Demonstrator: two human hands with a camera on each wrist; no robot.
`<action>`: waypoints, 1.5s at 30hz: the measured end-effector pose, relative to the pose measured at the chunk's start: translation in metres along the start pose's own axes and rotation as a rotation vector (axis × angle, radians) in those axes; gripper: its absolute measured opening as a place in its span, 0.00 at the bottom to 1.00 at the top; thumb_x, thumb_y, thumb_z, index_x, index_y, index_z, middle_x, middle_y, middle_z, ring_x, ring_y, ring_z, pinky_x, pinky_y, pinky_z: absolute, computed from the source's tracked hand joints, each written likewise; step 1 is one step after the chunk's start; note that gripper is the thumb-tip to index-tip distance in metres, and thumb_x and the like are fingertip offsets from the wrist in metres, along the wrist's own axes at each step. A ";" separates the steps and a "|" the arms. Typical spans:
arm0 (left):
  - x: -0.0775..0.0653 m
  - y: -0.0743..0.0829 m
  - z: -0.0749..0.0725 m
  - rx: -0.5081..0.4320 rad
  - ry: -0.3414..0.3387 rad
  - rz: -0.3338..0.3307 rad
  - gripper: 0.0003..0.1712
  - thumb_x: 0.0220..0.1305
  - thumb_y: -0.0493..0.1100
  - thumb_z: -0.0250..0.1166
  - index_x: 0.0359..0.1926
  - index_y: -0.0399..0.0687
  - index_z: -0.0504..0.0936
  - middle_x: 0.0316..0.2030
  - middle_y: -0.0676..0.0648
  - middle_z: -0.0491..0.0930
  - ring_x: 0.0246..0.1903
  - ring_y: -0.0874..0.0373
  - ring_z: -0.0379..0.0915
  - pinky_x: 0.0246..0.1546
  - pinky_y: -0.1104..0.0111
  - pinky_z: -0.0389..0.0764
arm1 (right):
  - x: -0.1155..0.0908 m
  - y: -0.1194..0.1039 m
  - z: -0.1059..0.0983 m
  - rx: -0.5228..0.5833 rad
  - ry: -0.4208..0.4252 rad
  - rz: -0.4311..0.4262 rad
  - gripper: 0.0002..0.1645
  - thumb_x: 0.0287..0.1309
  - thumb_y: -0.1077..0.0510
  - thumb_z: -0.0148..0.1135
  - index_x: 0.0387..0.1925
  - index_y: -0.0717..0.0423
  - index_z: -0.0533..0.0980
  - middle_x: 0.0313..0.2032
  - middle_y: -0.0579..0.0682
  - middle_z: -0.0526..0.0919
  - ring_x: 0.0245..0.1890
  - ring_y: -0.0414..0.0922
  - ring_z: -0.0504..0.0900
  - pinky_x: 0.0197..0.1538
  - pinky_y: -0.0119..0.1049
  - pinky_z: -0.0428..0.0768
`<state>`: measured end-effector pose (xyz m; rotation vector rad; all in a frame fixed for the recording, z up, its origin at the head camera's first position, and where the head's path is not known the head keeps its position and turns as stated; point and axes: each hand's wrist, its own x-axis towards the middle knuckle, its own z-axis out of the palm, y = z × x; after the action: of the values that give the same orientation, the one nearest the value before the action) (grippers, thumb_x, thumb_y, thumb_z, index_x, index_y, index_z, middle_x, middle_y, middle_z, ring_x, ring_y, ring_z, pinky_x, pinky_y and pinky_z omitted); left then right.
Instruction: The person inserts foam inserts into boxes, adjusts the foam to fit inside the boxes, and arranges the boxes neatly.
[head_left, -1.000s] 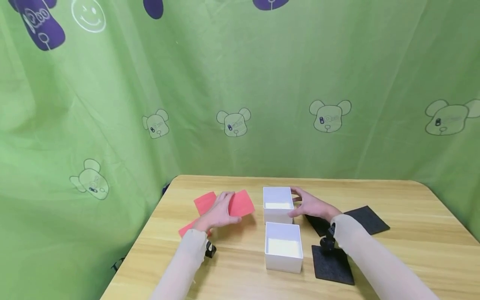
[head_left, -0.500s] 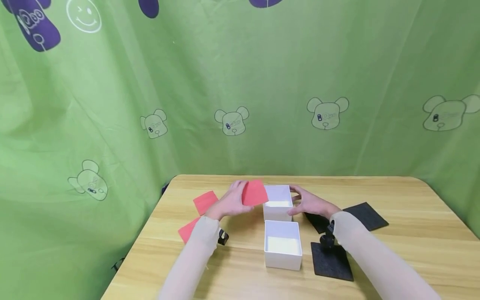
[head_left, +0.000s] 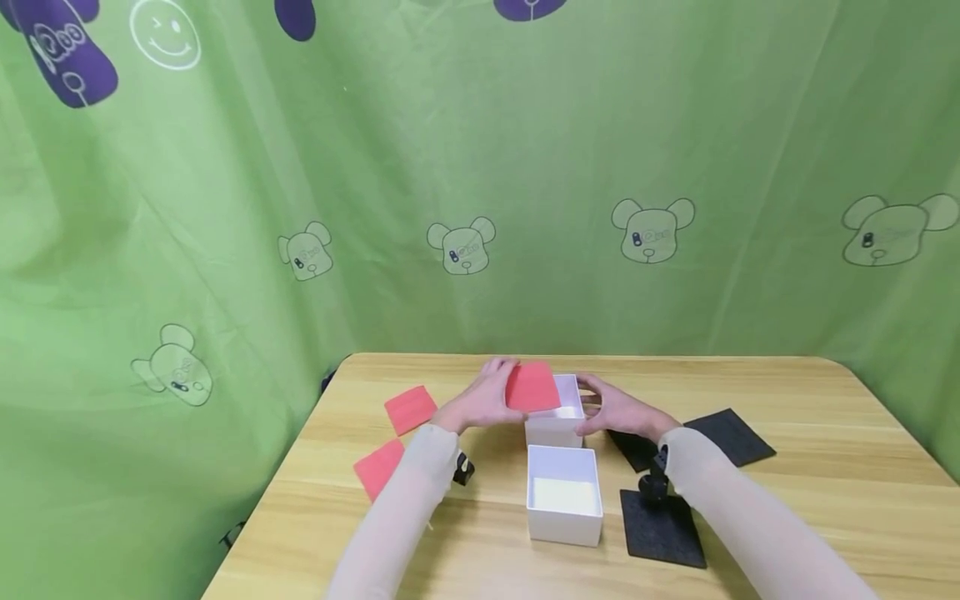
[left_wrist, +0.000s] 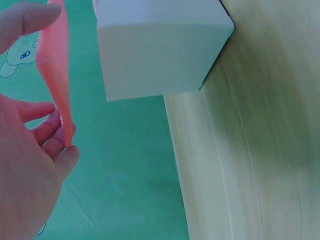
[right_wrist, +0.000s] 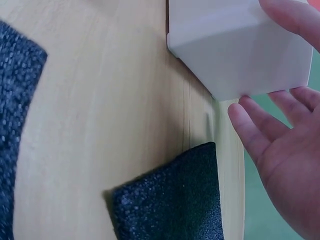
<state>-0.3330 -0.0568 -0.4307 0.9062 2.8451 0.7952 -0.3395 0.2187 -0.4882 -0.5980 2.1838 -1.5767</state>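
My left hand pinches a thin red square sheet by its edges, over the left part of the rear white box. In the left wrist view, the sheet is seen nearly edge-on, beside the box. My right hand holds the right side of that rear box. In the right wrist view, the thumb lies on one wall of the box and the fingertips touch its far edge. A second open white box stands just in front, untouched.
Two more red squares lie on the wooden table at the left. Black textured squares lie at the right: one near the front box, one farther right, one partly under the right wrist. A green curtain hangs behind.
My left hand has lifted the red square from the table and carried it right, over the rear box. The right hand stays at the rear box.
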 end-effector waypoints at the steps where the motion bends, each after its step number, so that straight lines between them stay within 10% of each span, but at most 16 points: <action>1: 0.001 0.001 0.001 -0.004 -0.003 0.005 0.57 0.43 0.49 0.74 0.71 0.44 0.53 0.65 0.44 0.56 0.58 0.55 0.58 0.54 0.61 0.71 | 0.000 0.000 0.000 -0.004 -0.002 0.002 0.64 0.44 0.64 0.74 0.72 0.64 0.40 0.70 0.67 0.42 0.67 0.66 0.52 0.63 0.52 0.62; 45: 0.029 0.011 0.029 -0.032 -0.094 0.025 0.54 0.45 0.47 0.74 0.71 0.45 0.55 0.64 0.47 0.62 0.58 0.57 0.59 0.54 0.65 0.68 | 0.002 0.005 -0.003 -0.044 -0.030 0.002 0.60 0.47 0.62 0.72 0.72 0.63 0.43 0.70 0.65 0.47 0.64 0.66 0.58 0.59 0.49 0.71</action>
<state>-0.3452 -0.0200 -0.4475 0.9498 2.7383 0.7759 -0.3436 0.2209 -0.4923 -0.6286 2.2013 -1.5121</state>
